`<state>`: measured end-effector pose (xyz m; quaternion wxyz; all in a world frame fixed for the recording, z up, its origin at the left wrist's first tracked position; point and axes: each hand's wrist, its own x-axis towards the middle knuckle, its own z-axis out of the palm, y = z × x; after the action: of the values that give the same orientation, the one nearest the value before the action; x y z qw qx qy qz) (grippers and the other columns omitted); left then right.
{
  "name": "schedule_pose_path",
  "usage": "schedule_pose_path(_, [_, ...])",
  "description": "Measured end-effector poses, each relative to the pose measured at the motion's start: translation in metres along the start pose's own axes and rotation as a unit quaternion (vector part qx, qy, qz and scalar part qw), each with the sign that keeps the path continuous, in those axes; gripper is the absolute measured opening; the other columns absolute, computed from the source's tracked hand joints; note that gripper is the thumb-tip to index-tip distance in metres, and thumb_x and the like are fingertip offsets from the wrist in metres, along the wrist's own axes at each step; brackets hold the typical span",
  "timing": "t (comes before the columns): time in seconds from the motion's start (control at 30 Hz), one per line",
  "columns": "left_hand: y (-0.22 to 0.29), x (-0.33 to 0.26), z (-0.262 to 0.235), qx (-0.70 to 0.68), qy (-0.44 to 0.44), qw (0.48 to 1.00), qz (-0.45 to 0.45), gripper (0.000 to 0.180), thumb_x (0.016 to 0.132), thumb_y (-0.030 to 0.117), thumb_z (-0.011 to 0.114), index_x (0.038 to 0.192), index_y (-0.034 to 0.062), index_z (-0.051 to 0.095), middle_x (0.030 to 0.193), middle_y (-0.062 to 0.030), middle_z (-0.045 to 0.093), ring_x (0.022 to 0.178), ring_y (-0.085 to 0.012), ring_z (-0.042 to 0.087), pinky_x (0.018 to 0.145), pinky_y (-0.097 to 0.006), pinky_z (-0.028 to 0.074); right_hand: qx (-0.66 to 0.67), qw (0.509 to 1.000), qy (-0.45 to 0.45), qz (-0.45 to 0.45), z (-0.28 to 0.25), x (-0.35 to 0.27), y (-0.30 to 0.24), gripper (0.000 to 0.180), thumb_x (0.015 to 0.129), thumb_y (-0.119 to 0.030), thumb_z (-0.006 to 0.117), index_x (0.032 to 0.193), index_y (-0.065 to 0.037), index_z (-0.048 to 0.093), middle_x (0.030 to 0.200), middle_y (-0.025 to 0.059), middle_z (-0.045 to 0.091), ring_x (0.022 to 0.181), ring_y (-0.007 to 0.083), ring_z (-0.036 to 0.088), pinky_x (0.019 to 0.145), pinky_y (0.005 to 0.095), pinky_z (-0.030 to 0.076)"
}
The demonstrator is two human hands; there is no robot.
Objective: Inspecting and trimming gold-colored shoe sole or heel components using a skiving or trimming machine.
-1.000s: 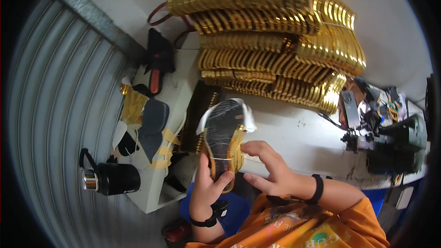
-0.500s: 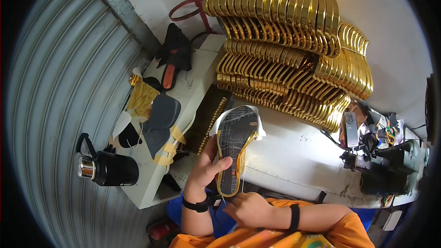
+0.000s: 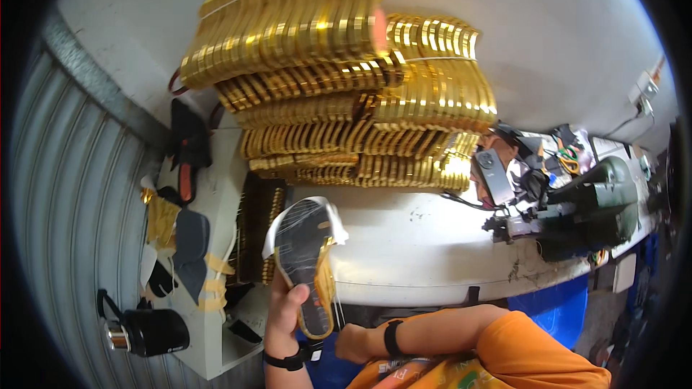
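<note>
Grips a dark sole [image 3: 311, 236] around its lower part in the left hand [image 3: 287, 310], right in front of the body, wide end pointing away! Shows gold edging [image 3: 326, 281] down the side, plus white material [image 3: 339, 227] flaring around the wide end. Now across to the right hand [image 3: 353, 343]: curled closed into a fist, just beside the sole's lower end, right by pale threads [image 3: 340, 301] hanging off its side. Pinching those threads? Cannot tell from here. Beyond, on the white table [image 3: 404, 238], great stacks of gold pieces [image 3: 303, 25]; to the right, a phone [image 3: 494, 176] near a bulky green object [image 3: 598, 209].
</note>
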<state>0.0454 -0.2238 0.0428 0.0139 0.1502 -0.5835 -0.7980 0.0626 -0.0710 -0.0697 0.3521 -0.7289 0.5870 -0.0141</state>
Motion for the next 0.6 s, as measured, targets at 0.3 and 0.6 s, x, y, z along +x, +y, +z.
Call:
schedule_pose_path(0.3, [-0.014,-0.019,-0.026,-0.212,0.172,0.961,0.031,0.085,0.090,0.051,0.068,0.151,-0.0001,0.038,0.148,-0.0156,0.048,0.131,-0.0309,0.052,0.111,-0.045,0.042,0.337,0.869,0.328,0.154,0.035,-0.190,0.061,0.022,0.084,-0.022,0.060,0.087,-0.003,0.070,0.090,0.0220,0.068,0.091,0.0432,0.064,0.081,0.0510,0.051])
schedule_pose_path(0.6, [-0.018,-0.021,-0.025,-0.177,0.135,0.974,-0.037,0.080,0.093,0.048,0.062,0.149,-0.0030,0.038,0.150,-0.0180,0.046,0.135,-0.0367,0.045,0.113,-0.050,0.037,-0.089,0.602,0.433,0.665,0.108,-0.341,0.043,0.013,0.082,-0.014,0.067,0.089,-0.004,0.064,0.089,0.0177,0.062,0.088,0.0403,0.058,0.080,0.0517,0.046])
